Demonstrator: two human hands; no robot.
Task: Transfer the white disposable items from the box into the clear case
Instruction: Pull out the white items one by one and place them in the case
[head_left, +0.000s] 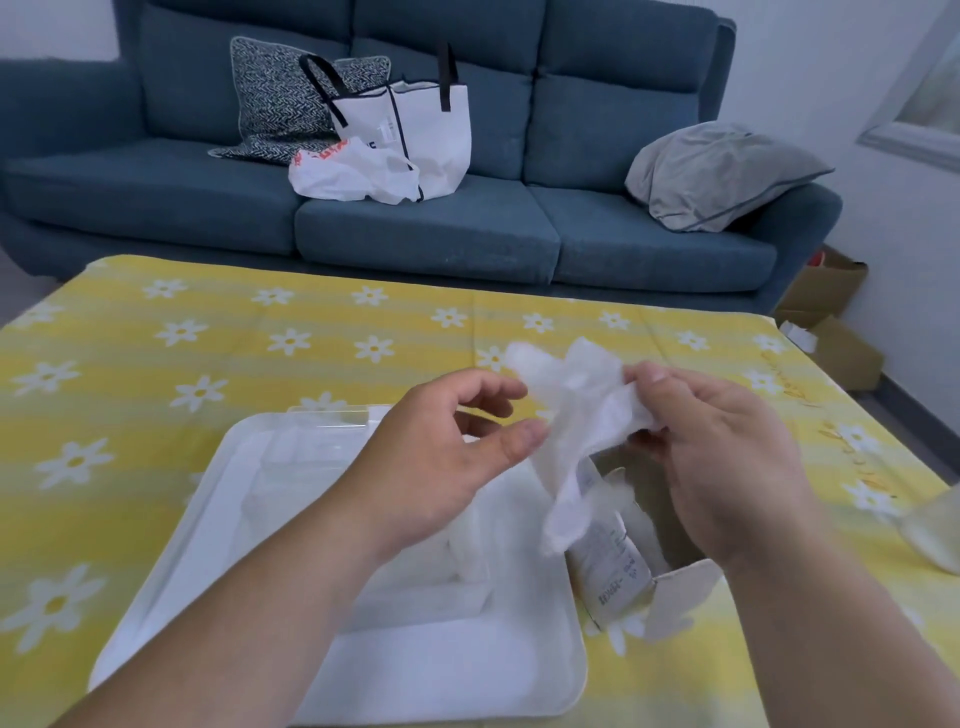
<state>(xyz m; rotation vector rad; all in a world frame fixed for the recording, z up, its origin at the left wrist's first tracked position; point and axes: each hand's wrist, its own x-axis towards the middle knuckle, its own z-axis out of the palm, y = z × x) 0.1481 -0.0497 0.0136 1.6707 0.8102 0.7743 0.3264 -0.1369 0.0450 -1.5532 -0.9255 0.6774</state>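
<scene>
We see the right hand (727, 457), right of centre, with its fingers curled round the upper end of a thin, crinkled white disposable item (576, 410). The item hangs free above the small open cardboard box with printed sides (618, 571). We judge it is held high so that its trailing end clears the box mouth before it goes across.

The left hand (431, 462), at centre, holds nothing. Its fingers are loosely curled, with thumb and forefinger apart. The thumb (522, 436) sits at the item's left edge, probably ready to take or smooth it, but we cannot tell whether it touches.

The clear plastic case (311, 441) lies left of the box on a white rounded tray (156, 597), just beside the box, so the carry is short.

The left forearm covers much of the case, and its transparent walls blur into the tray, so its outline and contents are hard to make out. We cannot tell what kind of item this is. The right hand hides part of the box's inside, though something pale shows there.
</scene>
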